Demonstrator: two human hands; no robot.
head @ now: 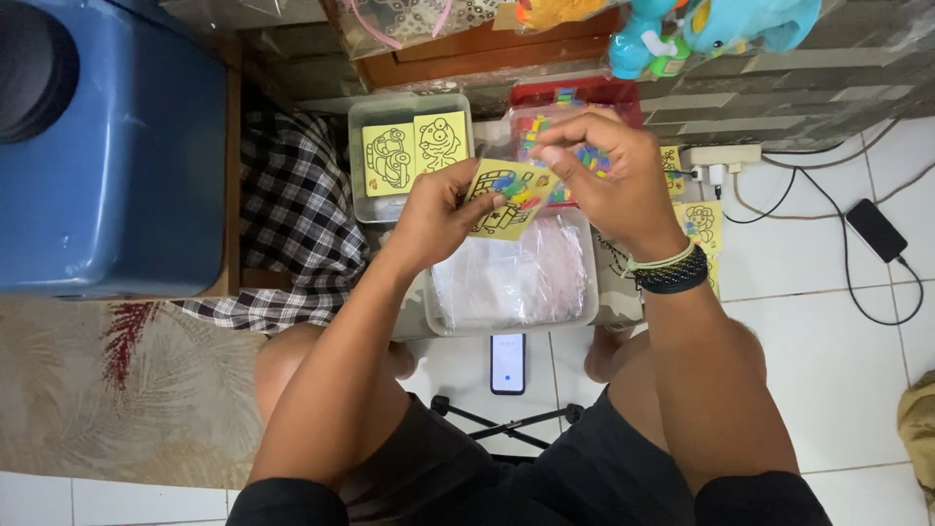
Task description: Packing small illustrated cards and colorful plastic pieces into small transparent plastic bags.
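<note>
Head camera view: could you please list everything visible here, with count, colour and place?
yellow card: one, yellow with black drawing, held over the bins
small coloured pieces: several, mixed colours, on the card
clear bin: one, holds plastic bags, centre
second clear bin: one, holds two yellow cards, behind
phone: one, screen lit, floor between the knees
black phone: one, cabled, right floor
blue tub: one, left
left hand: grips the card
right hand: pinching above the card

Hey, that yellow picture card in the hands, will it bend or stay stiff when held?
The yellow card looks thin and flat, so probably light and slightly bendy. The left hand pinches it by one edge without visible sag, suggesting some stiffness. The right hand touches its top.
</note>
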